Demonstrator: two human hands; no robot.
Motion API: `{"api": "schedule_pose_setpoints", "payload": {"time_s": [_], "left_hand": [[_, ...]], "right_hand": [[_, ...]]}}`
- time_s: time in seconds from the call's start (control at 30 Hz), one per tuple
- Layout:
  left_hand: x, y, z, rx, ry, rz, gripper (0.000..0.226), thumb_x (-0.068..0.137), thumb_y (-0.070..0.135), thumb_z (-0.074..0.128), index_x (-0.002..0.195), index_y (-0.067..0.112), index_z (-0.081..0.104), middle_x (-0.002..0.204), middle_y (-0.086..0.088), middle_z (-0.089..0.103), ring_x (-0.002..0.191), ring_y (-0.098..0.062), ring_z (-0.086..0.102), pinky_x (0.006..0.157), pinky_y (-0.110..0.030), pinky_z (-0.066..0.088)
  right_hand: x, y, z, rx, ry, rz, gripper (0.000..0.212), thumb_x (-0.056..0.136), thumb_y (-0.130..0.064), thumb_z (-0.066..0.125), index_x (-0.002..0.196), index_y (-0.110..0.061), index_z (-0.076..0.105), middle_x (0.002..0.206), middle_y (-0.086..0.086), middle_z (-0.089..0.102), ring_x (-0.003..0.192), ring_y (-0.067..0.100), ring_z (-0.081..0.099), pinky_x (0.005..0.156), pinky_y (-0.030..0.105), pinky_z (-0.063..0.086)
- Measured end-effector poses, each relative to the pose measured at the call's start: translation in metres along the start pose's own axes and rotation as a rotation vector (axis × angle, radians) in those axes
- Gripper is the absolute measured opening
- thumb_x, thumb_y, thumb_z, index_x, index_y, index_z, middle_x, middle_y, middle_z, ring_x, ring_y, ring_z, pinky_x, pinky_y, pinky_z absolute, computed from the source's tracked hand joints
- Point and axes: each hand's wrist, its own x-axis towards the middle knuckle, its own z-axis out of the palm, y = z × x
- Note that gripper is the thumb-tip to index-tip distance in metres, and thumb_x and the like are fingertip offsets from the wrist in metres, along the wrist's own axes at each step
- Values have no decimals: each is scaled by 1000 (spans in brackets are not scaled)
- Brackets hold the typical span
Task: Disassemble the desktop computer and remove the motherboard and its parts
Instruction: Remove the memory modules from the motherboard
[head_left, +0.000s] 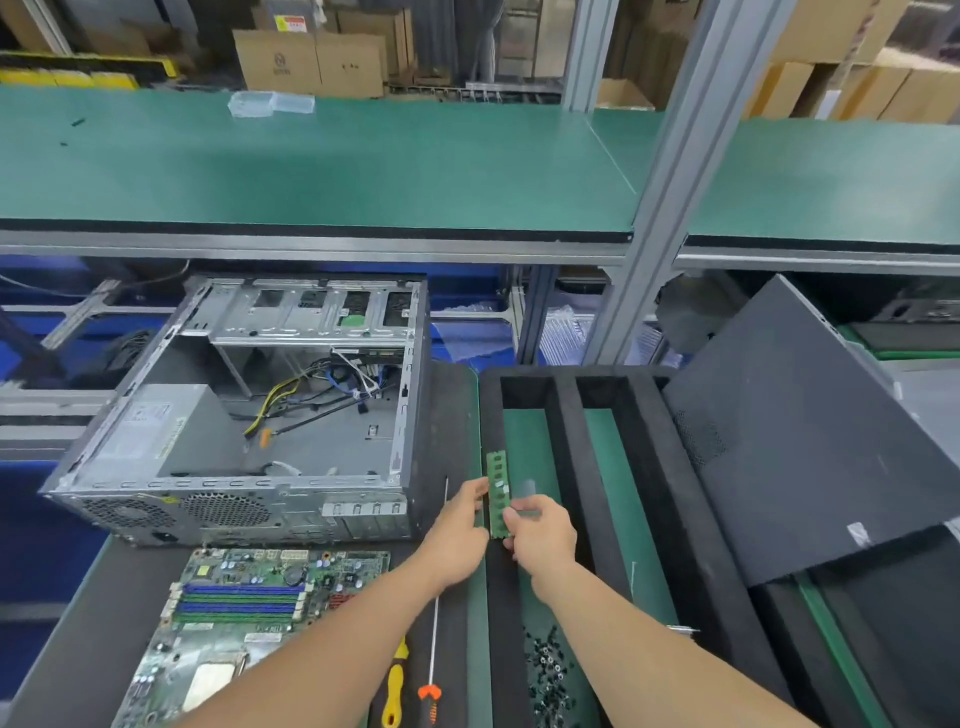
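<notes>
A green memory stick (497, 488) is held upright over the left slot of a black foam tray (566, 467). My left hand (460, 525) pinches its left edge and my right hand (540, 535) grips its lower right edge. The removed motherboard (234, 618) lies flat at the lower left, with blue and green memory slots showing. Behind it the opened computer case (249, 410) lies on its side, with loose cables and a grey power supply (166, 426) inside.
Two screwdrivers lie between my arms, one yellow-handled (393, 691) and one orange-handled (431, 649). Several dark screws (548, 670) sit in the tray's left slot. A dark side panel (810, 436) leans at the right. A green shelf (311, 166) runs above.
</notes>
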Motion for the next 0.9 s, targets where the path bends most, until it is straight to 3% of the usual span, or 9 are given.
{"api": "schedule_pose_setpoints", "payload": {"time_s": [0.07,0.13,0.3,0.43,0.57,0.73,0.8,0.9], "left_hand": [[5,-3,2,22,18,19,75,91,-11,41,158,23,31,161,3,37,144,-12,38,113,-22,30],[5,-5,4,36,31,36,75,91,-10,44,158,21,31,161,3,36,145,-13,37,117,-25,29],[1,-2,5,89,42,73,75,91,-8,45,159,18,28,163,-3,35,150,-17,31,123,-37,28],[-13,2,1,115,87,109,73,92,-7,44,159,20,32,162,-2,39,149,-16,35,122,-29,28],[-44,-1,-17,62,162,138,67,92,-10,44,153,18,45,152,1,52,141,-9,47,117,-20,32],[-105,-21,-58,14,251,169,53,90,-14,47,129,17,67,119,5,74,111,2,67,101,-16,49],[-132,-37,-77,45,372,136,44,92,-10,51,115,20,74,105,13,76,95,7,69,88,-13,53],[-165,-72,-112,140,669,23,30,95,0,58,107,21,76,101,9,74,88,0,67,84,-19,51]], "right_hand": [[5,0,4,-57,36,-10,6,93,-16,71,91,-20,66,94,2,70,77,22,72,68,36,61],[7,0,6,-98,43,-21,6,91,-17,72,91,-19,67,94,0,70,87,26,73,82,46,61],[6,0,3,-99,44,19,14,89,-18,76,92,-16,62,99,4,67,91,30,71,84,49,60],[-4,1,0,-195,86,-95,12,94,-26,69,92,-16,62,95,1,69,83,18,66,72,33,52],[-34,-1,9,-252,16,-248,10,97,-28,62,94,-18,64,89,-7,66,84,14,62,64,28,42],[-77,-7,39,-284,-134,-388,8,97,-27,61,96,-21,66,90,-6,67,87,16,63,70,28,44],[-95,-7,55,-328,-210,-427,8,97,-29,61,95,-23,66,92,-5,68,84,16,63,62,25,43],[-123,-7,78,-431,-299,-471,9,97,-33,59,93,-28,65,85,-8,68,73,8,62,53,24,41]]}}
